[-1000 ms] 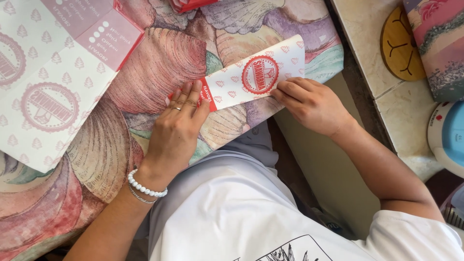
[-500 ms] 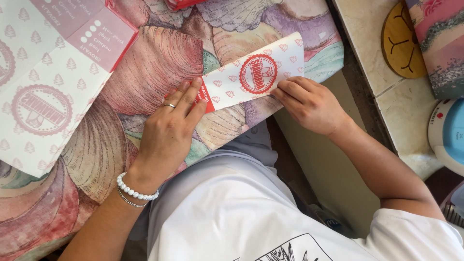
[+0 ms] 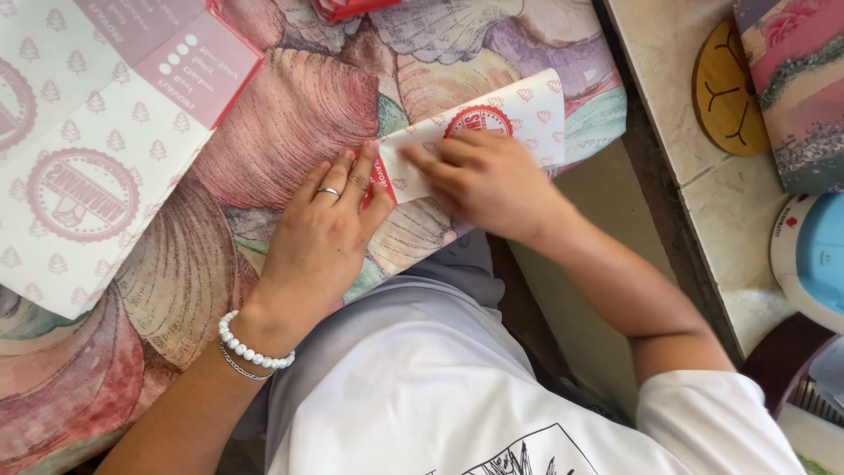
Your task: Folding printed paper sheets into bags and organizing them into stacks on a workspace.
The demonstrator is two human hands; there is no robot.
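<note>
The left hand (image 3: 327, 230) lies flat with the palm down on the shell-patterned cloth (image 3: 290, 123), fingers stretched and only slightly spread. Its fingertips press on the left end of a small folded paper piece (image 3: 527, 110), white with little red hearts and a round red stamp, where a red edge of the paper shows. This hand grips nothing; it only holds the paper down. There is a ring on one finger and a white bead bracelet (image 3: 253, 350) with a thin chain at the wrist. The right hand (image 3: 488, 180) also rests open on top of the same paper piece, covering its lower middle part, with the fingers extended toward the left and a little blurred. It presses on the paper and does not close around it. The two hands are near each other, almost touching at the fingertips. The paper piece lies tilted on the cloth, near the right edge of the cloth, its right end higher in the view. A larger sheet of printed paper (image 3: 97, 149) with tree marks and round stamps lies at the left, well apart. On the counter (image 3: 668, 105) at the right rests a round wooden coaster (image 3: 725, 92).
</note>
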